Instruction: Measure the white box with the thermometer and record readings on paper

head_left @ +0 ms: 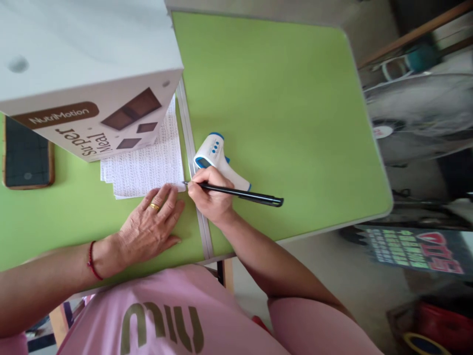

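Observation:
My right hand is closed around a black pen, its tip at the lower right edge of a handwritten sheet of paper. The sheet lies on a small stack, and rows of small writing cover it. My left hand lies flat, fingers stretched out, with its fingertips on the paper's lower edge. A gold ring and a red string bracelet are on that hand and wrist. Just beyond my right hand lies a white and blue infrared thermometer, its handle partly hidden by the hand.
A large white carton stands over the upper part of the papers. A phone lies at the left on the green folding table. A metal seam crosses the tabletop. A fan stands past the right edge.

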Demonstrator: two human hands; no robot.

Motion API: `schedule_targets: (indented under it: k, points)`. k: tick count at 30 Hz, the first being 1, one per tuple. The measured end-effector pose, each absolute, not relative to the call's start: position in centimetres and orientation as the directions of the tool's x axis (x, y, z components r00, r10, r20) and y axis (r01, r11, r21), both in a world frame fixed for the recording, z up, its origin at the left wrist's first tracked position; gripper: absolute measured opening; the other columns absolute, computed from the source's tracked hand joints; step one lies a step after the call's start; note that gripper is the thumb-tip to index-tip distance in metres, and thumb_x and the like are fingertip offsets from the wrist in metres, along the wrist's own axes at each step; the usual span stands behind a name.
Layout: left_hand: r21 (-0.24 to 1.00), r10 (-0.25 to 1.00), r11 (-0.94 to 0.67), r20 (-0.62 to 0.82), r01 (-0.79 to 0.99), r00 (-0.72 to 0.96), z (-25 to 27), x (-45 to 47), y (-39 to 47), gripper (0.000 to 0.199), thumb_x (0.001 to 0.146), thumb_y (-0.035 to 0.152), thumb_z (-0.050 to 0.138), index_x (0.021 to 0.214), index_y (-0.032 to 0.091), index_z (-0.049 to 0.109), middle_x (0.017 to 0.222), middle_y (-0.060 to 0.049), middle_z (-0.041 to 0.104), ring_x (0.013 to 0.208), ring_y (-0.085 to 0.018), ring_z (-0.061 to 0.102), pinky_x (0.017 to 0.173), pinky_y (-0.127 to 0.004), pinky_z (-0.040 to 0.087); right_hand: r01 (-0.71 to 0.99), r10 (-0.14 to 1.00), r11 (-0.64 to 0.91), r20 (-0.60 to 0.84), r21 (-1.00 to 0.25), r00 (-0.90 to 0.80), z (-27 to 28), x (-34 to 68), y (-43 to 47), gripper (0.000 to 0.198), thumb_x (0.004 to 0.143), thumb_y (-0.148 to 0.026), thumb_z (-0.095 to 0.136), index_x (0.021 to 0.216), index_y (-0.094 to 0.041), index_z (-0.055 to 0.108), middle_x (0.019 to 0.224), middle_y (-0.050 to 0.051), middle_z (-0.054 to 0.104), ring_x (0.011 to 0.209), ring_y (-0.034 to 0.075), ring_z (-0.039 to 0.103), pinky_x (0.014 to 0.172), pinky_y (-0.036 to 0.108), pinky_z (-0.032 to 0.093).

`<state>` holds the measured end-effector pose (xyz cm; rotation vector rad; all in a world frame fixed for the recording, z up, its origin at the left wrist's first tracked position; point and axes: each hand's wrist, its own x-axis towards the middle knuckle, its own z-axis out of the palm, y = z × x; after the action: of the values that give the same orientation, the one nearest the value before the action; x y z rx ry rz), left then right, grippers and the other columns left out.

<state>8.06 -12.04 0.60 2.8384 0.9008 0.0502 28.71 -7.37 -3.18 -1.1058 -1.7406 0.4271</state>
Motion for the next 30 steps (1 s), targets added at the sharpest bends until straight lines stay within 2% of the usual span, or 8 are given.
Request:
schedule_targets:
  k: [13, 20, 30]
  points:
    - [0.195, 0.58, -0.794, -0.04, 0.576, 0.814, 0.72, 8.21, -11.96, 0.084, 0.101, 0.057, 0.071, 0.159, -0.001, 0.048, 0.168, -0.03, 0.042, 0.157, -0.045, 0.043, 0.128, -0.055, 0.043, 0.487, 0.853, 0.501, 0.503, -0.715, -0.138, -3.28, 29.05, -7.45, 0.017, 0.089, -0.02, 0.064, 0.079, -0.027, 0.053, 0.063, -0.006, 0.058, 0.054, 0.014, 0.055, 0.053, 0.03, 0.047]
    - [0.183, 0.581, -0.799, -0.012, 0.573, 0.814, 0.66, 8.12, -11.97, 0.082, 0.101, 0.057, 0.071, 0.157, 0.0, 0.051, 0.166, -0.03, 0.046, 0.155, -0.045, 0.046, 0.126, -0.055, 0.044, 0.46, 0.869, 0.468, 0.489, -0.755, -0.082, -3.36, 29.0, -7.5, 0.016, 0.089, -0.02, 0.063, 0.079, -0.027, 0.053, 0.064, -0.006, 0.06, 0.054, 0.013, 0.055, 0.052, 0.029, 0.047]
    - [0.193, 0.577, -0.795, -0.05, 0.575, 0.815, 0.8, 8.17, -12.0, 0.082, 0.103, 0.056, 0.068, 0.161, 0.001, 0.047, 0.17, -0.027, 0.041, 0.158, -0.044, 0.041, 0.128, -0.056, 0.042, 0.481, 0.876, 0.46, 0.468, -0.746, -0.113, -3.37, 29.04, -7.48, 0.015, 0.089, -0.023, 0.065, 0.08, -0.027, 0.054, 0.063, -0.006, 0.06, 0.054, 0.014, 0.056, 0.053, 0.031, 0.049]
